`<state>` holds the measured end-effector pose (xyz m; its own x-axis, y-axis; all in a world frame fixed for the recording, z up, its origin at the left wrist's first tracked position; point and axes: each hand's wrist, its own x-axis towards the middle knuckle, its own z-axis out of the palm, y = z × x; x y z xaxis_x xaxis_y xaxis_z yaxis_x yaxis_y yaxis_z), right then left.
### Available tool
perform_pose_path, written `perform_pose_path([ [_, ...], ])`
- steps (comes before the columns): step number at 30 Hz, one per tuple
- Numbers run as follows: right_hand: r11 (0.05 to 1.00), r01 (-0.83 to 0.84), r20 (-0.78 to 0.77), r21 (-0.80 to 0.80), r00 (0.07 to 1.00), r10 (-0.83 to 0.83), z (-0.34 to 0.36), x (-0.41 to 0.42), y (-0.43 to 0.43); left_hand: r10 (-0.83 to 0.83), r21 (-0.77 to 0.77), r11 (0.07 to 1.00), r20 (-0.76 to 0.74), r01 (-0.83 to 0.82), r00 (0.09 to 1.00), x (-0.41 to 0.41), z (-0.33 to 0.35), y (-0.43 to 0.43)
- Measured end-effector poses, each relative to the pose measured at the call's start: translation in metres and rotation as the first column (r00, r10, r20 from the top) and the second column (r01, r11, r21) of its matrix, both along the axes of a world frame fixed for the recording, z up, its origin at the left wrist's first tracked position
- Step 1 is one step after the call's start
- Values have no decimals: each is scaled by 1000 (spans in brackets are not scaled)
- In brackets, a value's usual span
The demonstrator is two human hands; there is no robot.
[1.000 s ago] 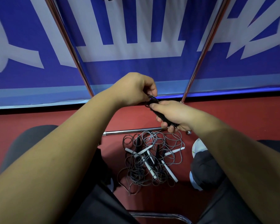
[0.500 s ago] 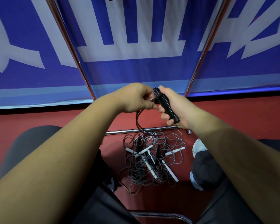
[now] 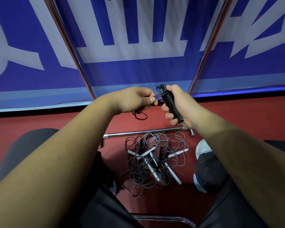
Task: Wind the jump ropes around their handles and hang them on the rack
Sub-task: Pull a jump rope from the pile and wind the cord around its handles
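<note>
My right hand (image 3: 179, 106) grips the black handles of a jump rope (image 3: 170, 102), with black cord wound tightly round them. My left hand (image 3: 136, 101) pinches the loose end of that cord just left of the handles; a short loop of it (image 3: 140, 115) dangles below the hand. On the red floor below lies a tangled pile of grey ropes (image 3: 155, 163) with white and black handles. The chrome rack shows as two slanted poles (image 3: 69, 46) and a bottom bar (image 3: 143, 132); its top is out of view.
A blue and white banner (image 3: 138, 38) fills the background behind the rack. My knees in dark trousers (image 3: 220, 178) flank the rope pile, with a white shoe (image 3: 202, 148) to its right. A chrome chair edge (image 3: 163, 218) curves at the bottom.
Both hands have moved slightly right and up. More cord is wound on the handles, and the hanging loop is much shorter, lifted clear of the pile.
</note>
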<state>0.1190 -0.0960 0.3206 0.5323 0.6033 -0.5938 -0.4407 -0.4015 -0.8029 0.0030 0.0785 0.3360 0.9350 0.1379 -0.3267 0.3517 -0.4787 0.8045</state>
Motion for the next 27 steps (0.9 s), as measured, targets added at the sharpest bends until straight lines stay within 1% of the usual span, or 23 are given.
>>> perform_pose_path([
  [2,1000,-29,-9,1,1000,29,2,1,-1,-28,100,995,-41,32,999,-1,0,5],
  [3,999,-54,-18,5,998,54,3,0,-2,-46,119,991,-72,55,996,-1,0,7],
  [5,994,-112,-47,16,993,113,3,-2,-4,-61,110,991,-121,74,991,-3,-2,9],
  [7,985,-172,-81,24,981,174,3,-5,-4,-43,102,993,-139,57,989,-3,-4,10],
  [12,938,-342,-145,56,927,347,1,-14,-6,-37,206,976,-166,72,985,0,-6,11],
  [15,901,-424,-182,95,882,434,3,-20,-8,-3,318,947,-144,49,990,3,-10,12],
  [17,866,-488,-204,110,841,500,6,-22,-9,8,358,933,-144,45,990,2,-11,13],
  [19,828,-550,-222,112,798,560,7,-24,-11,-11,351,934,-136,59,991,1,-12,13],
  [22,798,-593,-277,109,752,598,6,-27,-14,-9,320,947,-70,31,997,0,-8,12],
  [25,783,-619,-317,59,732,603,8,-27,-17,0,280,960,8,-2,1000,2,-1,9],
  [27,787,-615,-325,42,736,593,7,-24,-17,10,278,960,65,-28,998,4,4,6],
])
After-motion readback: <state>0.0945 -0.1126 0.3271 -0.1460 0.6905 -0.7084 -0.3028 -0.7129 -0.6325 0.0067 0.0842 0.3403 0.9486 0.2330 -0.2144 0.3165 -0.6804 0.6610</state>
